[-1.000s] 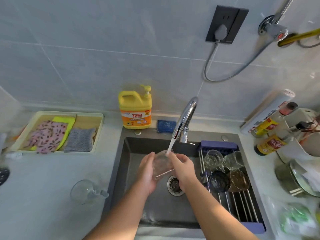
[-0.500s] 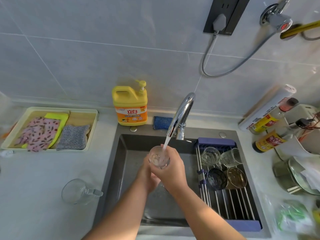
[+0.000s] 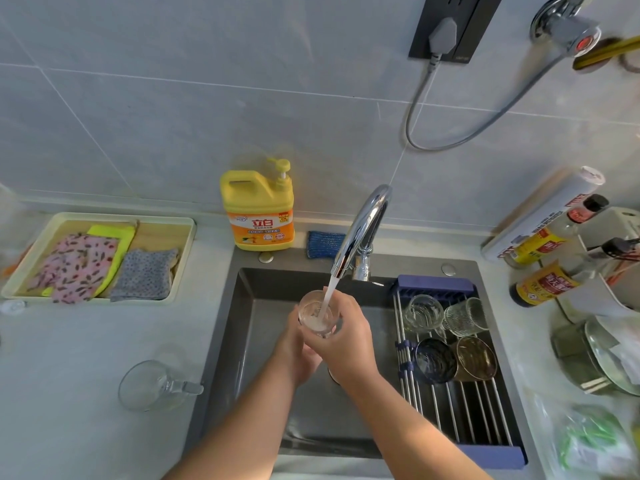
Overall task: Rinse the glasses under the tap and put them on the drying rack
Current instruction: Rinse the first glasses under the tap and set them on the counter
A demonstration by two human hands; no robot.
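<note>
A clear glass (image 3: 316, 315) stands upright under the chrome tap (image 3: 362, 230), and the running water falls into it. My right hand (image 3: 346, 337) is wrapped around the glass from the right. My left hand (image 3: 298, 355) cups it from below and the left. Both hands are over the dark sink (image 3: 263, 306). The drying rack (image 3: 460, 410) spans the sink's right side and carries several glasses, two clear ones (image 3: 424, 313) at the back and two darker ones (image 3: 434, 360) in front. A clear glass mug (image 3: 152, 384) lies on its side on the counter to the left.
A yellow detergent bottle (image 3: 258, 206) and a blue sponge (image 3: 322, 244) stand behind the sink. A tray of cloths (image 3: 100, 258) sits at the left. Sauce bottles (image 3: 547, 282), a roll and dishes (image 3: 599, 355) crowd the right counter. A cable hangs from the wall socket (image 3: 446, 29).
The glass has gone from tilted on its side between both hands to upright under the stream. My right hand now grips it around the side, and water fills it.
</note>
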